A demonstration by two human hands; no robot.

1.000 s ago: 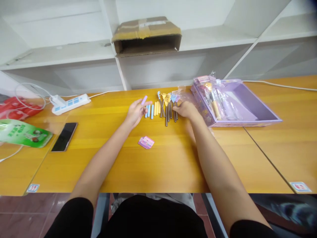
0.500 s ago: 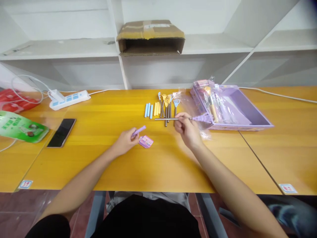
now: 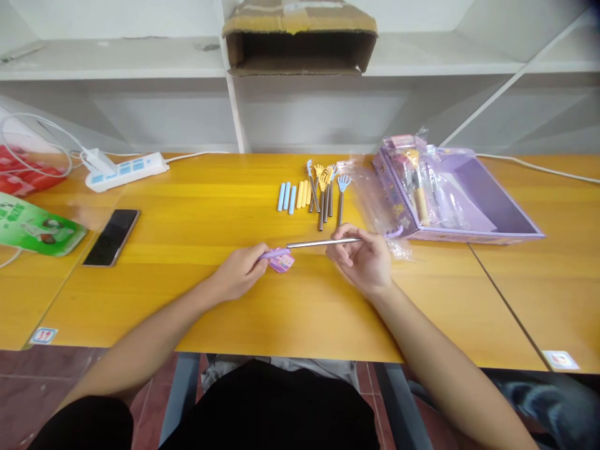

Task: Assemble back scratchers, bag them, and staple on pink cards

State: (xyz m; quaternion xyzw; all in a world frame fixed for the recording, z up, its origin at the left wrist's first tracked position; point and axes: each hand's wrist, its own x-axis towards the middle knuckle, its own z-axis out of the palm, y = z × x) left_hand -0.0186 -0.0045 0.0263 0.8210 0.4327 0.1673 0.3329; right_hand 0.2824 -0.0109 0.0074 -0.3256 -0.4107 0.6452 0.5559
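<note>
My left hand [image 3: 238, 273] is closed around a purple tube-shaped handle [image 3: 275, 253], whose end points right. My right hand [image 3: 362, 257] pinches the metal rod of a back scratcher [image 3: 312, 244]; its purple claw head is mostly hidden behind my fingers. The rod's free end is at the handle's tip; whether it has entered cannot be made out. Under the handle lies a pink-purple tag [image 3: 283, 264]. Beyond my hands are several blue and yellow back scratchers [image 3: 324, 199] with metal rods, beside loose blue handles [image 3: 285, 197] and yellow handles [image 3: 304, 194].
To the right stands a purple box [image 3: 478, 236] holding plastic-wrapped items, with clear plastic wrap [image 3: 368, 187] beside it. At left lie a phone [image 3: 111, 237], a power strip [image 3: 129, 172] and a green packet [image 3: 42, 225]. A cardboard box [image 3: 300, 53] sits on the shelf above.
My right hand has brought the metal rod down toward my left hand, so its end now meets the purple handle. The handle has turned to face the rod. The camera view has shifted slightly.
</note>
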